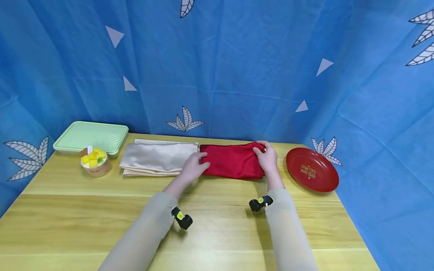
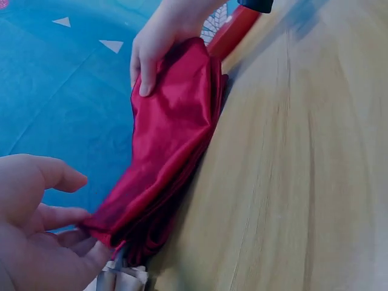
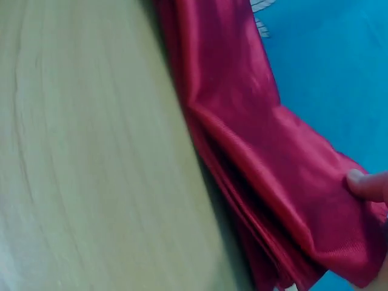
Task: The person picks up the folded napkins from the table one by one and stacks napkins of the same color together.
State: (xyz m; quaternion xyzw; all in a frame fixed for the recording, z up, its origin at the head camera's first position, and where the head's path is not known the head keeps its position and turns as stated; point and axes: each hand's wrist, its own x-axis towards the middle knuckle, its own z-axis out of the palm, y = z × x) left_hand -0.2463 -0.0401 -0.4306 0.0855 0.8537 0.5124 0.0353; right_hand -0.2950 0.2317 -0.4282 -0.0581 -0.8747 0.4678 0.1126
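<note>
A folded red satin cloth [image 1: 234,162] lies at the back of the table, made of several layers. My right hand [image 1: 268,156] grips its right end, thumb on top and fingers round the far edge; part of those fingers is hidden. At the cloth's left end is my left hand [image 1: 192,165], fingertips touching the edge and one finger lifted off, as the left wrist view shows. Just left of the red cloth, partly behind my left hand, lies a folded silver-grey and cream cloth [image 1: 157,156].
A red round plate [image 1: 312,169] with gold characters stands to the right. On the far left are a mint-green lidded box [image 1: 91,135] and a dessert cup [image 1: 96,165] topped with yellow cubes. A blue patterned curtain [image 1: 217,67] hangs along the table's [image 1: 217,233] back.
</note>
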